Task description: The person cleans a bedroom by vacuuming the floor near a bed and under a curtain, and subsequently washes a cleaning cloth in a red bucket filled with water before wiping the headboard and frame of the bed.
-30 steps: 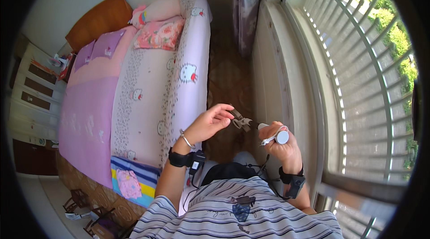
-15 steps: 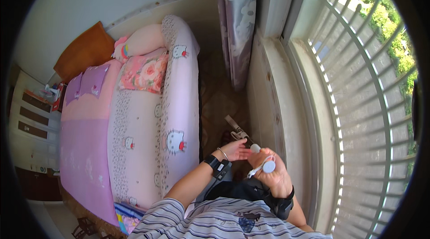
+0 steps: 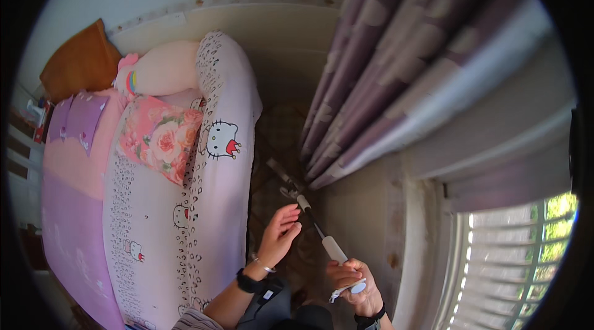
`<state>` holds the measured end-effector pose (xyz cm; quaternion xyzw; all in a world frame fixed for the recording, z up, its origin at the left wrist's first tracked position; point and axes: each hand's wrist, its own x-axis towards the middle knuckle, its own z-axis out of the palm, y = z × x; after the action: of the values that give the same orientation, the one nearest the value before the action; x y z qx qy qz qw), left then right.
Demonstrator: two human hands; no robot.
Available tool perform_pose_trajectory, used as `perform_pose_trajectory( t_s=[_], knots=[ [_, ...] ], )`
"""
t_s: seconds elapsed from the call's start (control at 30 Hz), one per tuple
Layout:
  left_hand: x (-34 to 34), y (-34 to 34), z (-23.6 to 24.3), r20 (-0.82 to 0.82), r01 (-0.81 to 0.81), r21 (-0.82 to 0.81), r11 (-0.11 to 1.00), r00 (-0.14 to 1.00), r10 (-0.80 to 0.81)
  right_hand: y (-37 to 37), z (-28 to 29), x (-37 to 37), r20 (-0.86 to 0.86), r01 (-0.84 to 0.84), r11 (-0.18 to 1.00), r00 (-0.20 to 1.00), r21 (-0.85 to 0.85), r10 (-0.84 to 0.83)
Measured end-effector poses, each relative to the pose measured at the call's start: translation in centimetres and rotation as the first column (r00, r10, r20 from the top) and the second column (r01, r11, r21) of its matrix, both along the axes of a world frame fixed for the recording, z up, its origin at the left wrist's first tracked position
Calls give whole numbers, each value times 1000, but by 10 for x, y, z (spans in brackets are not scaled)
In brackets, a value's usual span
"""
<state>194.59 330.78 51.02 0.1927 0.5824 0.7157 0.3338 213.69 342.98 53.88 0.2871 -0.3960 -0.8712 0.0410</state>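
bed (image 3: 226, 231) left, pale, cat-print | floral cushion (image 3: 162, 138) on it, near pale pink bolster (image 3: 166, 69) | two purple cushions (image 3: 91, 121), far left | brown board (image 3: 80, 62) behind them | purple-grey curtain (image 3: 383, 64) hangs right, pale blotches | barred window (image 3: 504, 256), lower right | greenery (image 3: 559, 207) outside

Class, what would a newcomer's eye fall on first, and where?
The purple-grey curtain sweeps across the upper right. The pink floral pillow stands out on the bed at left. Below centre, the right hand grips a white-handled stick, the left hand open beside it.
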Motion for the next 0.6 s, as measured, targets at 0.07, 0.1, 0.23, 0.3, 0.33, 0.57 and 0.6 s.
perform_pose_trajectory(
  t_s=[0.07, 0.1, 0.23, 0.3, 0.33, 0.57, 0.6],
  knots=[
    [-37, -10, 23, -174, 52, 124, 991, 984, -30, 9, -15, -36, -19, -7, 992, 1000, 125, 9],
    [-53, -12, 24, -267, 71, 152, 986, 963, -28, 10, -26, -50, -13, -34, 980, 999, 196, 38],
    [-93, -21, 17, -512, 127, 279, 952, 858, 36, 25, -80, -95, 44, -132, 925, 991, 358, 124],
    [-89, -22, 6, -498, 111, 354, 929, 863, 86, 29, -109, -113, 67, -186, 869, 982, 459, 174],
    [-81, -18, 2, -391, 11, 542, 840, 889, 241, 30, -122, -120, 97, -231, 797, 972, 559, 214],
    [-85, -35, 2, -254, 29, 629, 777, 952, 170, 72, -263, -131, 215, -350, 549, 931, 759, 297],
    [-84, -35, 2, -241, 28, 631, 776, 957, 162, 81, -274, -133, 214, -344, 527, 932, 777, 293]
  ],
)
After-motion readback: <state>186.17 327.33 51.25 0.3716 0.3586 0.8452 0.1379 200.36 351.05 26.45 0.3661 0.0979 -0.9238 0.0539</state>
